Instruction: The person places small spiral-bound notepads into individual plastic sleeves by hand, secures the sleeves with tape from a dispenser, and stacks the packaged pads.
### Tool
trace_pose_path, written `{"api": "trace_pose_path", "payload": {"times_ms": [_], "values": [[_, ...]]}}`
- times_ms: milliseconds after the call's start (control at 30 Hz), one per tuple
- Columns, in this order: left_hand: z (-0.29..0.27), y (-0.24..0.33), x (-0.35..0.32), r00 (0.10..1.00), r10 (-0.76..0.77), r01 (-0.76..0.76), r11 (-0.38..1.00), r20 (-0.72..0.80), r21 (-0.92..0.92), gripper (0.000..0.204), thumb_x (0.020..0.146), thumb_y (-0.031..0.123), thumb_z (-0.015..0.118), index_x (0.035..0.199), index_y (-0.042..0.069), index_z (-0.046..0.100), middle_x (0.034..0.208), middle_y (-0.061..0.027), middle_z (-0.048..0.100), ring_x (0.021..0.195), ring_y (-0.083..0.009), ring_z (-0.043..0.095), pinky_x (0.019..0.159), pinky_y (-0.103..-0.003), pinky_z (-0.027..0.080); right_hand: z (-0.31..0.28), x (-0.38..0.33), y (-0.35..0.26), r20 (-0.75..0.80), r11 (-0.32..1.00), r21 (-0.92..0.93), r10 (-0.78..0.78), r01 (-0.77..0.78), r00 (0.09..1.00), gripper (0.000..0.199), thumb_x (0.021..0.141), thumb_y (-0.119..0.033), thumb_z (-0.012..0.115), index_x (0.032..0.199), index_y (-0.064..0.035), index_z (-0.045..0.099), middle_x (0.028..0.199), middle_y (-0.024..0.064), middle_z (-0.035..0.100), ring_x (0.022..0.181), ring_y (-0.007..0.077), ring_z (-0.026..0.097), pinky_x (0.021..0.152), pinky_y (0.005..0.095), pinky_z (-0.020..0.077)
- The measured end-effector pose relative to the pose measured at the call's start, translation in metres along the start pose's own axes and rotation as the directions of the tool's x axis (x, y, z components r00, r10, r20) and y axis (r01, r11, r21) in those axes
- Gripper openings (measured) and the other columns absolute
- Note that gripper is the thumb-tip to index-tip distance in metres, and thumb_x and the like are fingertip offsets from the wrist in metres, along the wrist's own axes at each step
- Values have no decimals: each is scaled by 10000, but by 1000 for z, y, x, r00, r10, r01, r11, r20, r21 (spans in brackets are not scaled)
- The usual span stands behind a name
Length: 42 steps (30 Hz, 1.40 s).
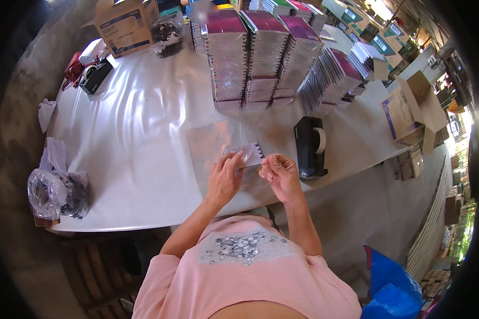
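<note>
A small white spiral-bound pad (253, 154) with a dark binding edge lies on the table, apparently under clear plastic. My left hand (226, 175) rests on the pad's left part, fingers stretched out and pressing down. Just off its bound edge is my right hand (281, 174), thumb and fingertips pinched together; a thin, glinting bit seems to be between them, too small to name. Beneath and left of the pad spreads a clear plastic sheet or bag (205, 149). A black tape dispenser (308, 149) with a pale roll stands right of my right hand.
Tall stacks of spiral notebooks (263, 58) with purple covers stand at the back of the silvery-covered table (127, 149). An open carton (125, 29) and a second dispenser (96, 76) sit far left. Plastic-wrapped bundles (58, 192) lie near left; another open carton (407, 114) is at right.
</note>
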State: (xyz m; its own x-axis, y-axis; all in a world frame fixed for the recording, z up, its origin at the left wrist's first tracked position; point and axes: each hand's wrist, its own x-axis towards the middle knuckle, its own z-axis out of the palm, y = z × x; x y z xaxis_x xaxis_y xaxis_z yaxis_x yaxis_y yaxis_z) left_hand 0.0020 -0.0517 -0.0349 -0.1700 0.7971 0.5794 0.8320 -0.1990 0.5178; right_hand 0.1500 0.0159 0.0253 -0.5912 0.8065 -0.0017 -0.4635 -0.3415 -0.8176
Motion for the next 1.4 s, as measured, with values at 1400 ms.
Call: {"api": "trace_pose_path", "payload": {"times_ms": [1400], "values": [[-21, 13, 32, 899, -273, 355, 912, 342, -205, 631, 612, 127, 775, 1192, 167, 528, 1167, -103, 514, 1064, -269, 522, 872, -408, 398, -96, -9, 89, -266, 538, -552, 610, -637, 746, 288, 855, -364, 577, 886, -86, 644, 756, 66, 674, 586, 190, 619, 559, 337, 499]]}}
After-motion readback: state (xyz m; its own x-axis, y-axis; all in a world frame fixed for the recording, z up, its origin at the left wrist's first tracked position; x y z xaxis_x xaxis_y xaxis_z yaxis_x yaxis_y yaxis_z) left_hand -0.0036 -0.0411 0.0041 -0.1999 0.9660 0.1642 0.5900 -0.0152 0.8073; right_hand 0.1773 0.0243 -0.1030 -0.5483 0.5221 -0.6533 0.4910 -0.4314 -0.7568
